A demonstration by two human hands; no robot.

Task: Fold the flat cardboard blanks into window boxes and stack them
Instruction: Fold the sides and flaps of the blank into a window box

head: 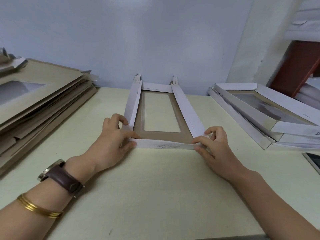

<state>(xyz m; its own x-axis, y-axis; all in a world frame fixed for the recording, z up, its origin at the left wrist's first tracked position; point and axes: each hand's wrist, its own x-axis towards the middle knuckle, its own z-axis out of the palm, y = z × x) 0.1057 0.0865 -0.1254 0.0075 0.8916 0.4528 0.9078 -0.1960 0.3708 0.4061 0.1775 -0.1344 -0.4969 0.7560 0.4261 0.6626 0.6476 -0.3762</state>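
Observation:
A half-folded window box (pixel 185 108) lies in the middle of the table, brown inside with a clear window, its two long white side flaps standing up. My left hand (pixel 114 137) pinches the near left corner, where the side flap meets the near end flap (pixel 166 145). My right hand (pixel 212 144) pinches the near right corner of that same end flap. A pile of flat brown blanks (pixel 41 96) sits at the left. Folded white window boxes (pixel 263 110) are stacked at the right.
The pale table (pixel 155 187) meets a grey wall just behind the box. A phone or tablet edge (pixel 313 161) lies at the right rim of the table. A red-brown frame (pixel 297 66) stands at the far right.

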